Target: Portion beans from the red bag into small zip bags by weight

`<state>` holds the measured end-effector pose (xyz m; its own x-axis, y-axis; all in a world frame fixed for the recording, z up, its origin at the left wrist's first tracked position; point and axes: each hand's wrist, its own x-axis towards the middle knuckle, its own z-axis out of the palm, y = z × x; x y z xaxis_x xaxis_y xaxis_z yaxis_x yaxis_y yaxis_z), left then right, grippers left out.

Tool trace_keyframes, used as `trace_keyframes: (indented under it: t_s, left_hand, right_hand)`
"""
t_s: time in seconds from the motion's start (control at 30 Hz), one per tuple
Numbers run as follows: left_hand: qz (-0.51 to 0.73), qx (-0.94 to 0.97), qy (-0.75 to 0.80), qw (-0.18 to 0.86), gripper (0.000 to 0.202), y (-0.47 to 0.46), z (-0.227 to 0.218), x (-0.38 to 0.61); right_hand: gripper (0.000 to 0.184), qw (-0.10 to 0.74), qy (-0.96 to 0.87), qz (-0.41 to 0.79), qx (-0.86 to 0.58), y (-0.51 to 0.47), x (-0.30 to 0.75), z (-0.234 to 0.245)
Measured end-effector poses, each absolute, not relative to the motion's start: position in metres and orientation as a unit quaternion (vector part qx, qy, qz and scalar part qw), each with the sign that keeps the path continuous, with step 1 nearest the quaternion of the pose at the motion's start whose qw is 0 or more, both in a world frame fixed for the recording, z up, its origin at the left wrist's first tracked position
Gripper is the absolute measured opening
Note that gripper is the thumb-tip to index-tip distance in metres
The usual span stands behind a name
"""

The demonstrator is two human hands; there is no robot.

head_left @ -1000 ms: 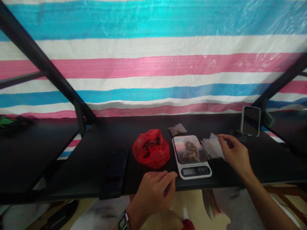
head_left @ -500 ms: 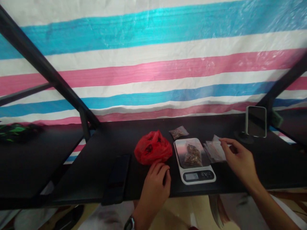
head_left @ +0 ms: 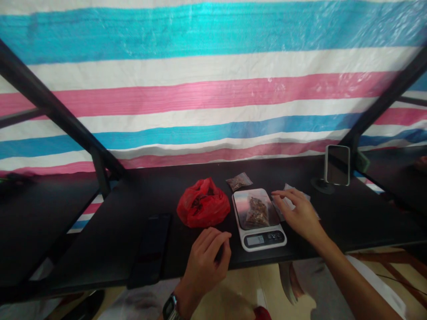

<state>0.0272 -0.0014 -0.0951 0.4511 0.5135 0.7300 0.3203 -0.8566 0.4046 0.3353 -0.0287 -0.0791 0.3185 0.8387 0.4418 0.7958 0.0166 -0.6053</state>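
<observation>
A small white kitchen scale (head_left: 259, 220) stands on the black table (head_left: 133, 200), with a clear packet of brown bits (head_left: 256, 211) lying on its shiny plate. My right hand (head_left: 297, 212) rests flat, fingers spread, on a pile of empty clear bags (head_left: 295, 195) just right of the scale. My left hand (head_left: 207, 254) lies at the table's front edge, fingers loosely curled, nothing visible in them, just in front of a red plastic bag (head_left: 203, 206) with dark contents. A second filled packet (head_left: 239, 181) lies behind the scale.
A dark phone (head_left: 150, 249) lies flat left of my left hand. Another phone (head_left: 336, 165) stands upright on a round stand at the right. Black slanted frame bars rise at both sides. A striped tarp hangs behind the table.
My right hand has moved left over the bag pile toward the scale and flattened. My left hand drew back slightly from the red bag to the table's edge.
</observation>
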Motion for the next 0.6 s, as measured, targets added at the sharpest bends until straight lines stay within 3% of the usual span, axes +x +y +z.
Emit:
trace_keyframes:
  t_s: [0.2,0.37,0.5,0.6]
  left_hand:
    - [0.475,0.849,0.210,0.099,0.022,-0.004,-0.093,0.033]
    - [0.497,0.834,0.203,0.131,0.024,-0.004,-0.093,0.033]
    - [0.526,0.765,0.275,0.250,0.019,-0.001,-0.098,0.032]
    - [0.525,0.690,0.293,0.403,0.054,0.005,-0.094,0.030]
  right_hand:
    - [0.023,0.296,-0.649,0.011,-0.701,0.001,0.333,-0.076]
    - [0.017,0.327,-0.669,0.073,-0.663,0.001,0.314,-0.063]
    - [0.013,0.378,-0.715,0.190,-0.557,-0.013,0.286,-0.029]
    - [0.014,0.370,-0.754,0.225,-0.495,-0.020,0.260,-0.002]
